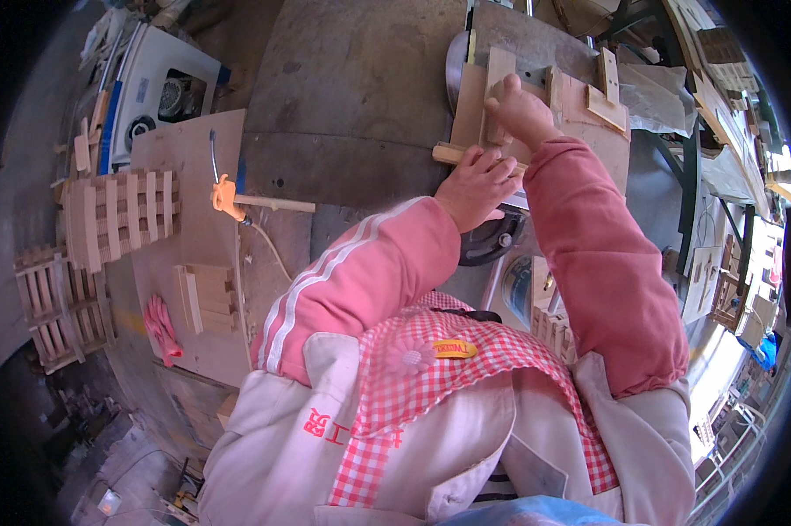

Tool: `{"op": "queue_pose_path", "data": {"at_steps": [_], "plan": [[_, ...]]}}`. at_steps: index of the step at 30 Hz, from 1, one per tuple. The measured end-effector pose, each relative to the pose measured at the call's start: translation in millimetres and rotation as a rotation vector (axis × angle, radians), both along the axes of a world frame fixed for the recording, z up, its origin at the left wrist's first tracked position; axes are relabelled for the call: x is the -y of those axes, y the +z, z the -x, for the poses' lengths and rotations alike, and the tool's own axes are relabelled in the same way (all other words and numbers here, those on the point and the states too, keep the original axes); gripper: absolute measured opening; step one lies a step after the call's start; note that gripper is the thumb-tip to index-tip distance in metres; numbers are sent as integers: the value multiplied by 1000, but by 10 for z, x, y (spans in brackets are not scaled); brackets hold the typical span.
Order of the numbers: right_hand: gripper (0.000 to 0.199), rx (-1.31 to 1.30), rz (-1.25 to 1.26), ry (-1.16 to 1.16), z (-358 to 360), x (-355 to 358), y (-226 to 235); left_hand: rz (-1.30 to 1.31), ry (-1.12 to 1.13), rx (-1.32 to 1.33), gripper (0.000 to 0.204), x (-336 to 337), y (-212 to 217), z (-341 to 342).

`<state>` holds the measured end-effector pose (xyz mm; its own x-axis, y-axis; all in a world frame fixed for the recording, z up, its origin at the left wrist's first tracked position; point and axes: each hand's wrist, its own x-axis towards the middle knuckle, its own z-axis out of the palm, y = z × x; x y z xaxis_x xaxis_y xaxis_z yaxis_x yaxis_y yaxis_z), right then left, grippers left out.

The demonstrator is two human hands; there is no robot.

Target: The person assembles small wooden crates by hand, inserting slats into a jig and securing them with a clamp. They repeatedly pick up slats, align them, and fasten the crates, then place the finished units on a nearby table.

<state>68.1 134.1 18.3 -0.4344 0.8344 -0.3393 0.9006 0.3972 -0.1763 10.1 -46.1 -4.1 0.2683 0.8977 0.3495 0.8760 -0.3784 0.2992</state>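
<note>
Just under parted left fingers, batten; against curled right fingers, grip unclear, board

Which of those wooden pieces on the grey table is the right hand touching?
The long, pale wooden bar pointing away from the person, under the bare right hand. Unlike it, the pale wooden strip at the bare left hand lies crosswise.

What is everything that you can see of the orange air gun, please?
The orange air gun has a plastic-looking body and a slim, metallic-looking nozzle pointing toward the picture's top, ending in a dark tip. A pale hose trails from its lower end, curving down to the right. It appears to lie near the right edge of a brown board, beside a wooden stick. Neither the left hand nor right hand touches it.
</note>
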Motion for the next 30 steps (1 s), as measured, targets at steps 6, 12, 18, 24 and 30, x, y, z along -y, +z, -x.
{"op": "queue_pose_path", "data": {"at_steps": [6, 12, 18, 24, 30], "plan": [[56, 4, 20, -12, 60, -142, 14, -14, 1, 2, 65, -148, 13, 53], [59, 13, 23, -2, 102, -277, 22, 2, -4, 20, 54, -278, 2, 94], [60, 63, -37, 136, 116, -445, -98, -3, -7, 7, 54, -383, 0, 136], [59, -1, 33, 3, 150, -534, -35, 17, 6, -17, 59, -477, 10, 152], [57, -18, 31, 3, 137, -419, 39, 38, 23, 4, 60, -392, 27, 104]]}}
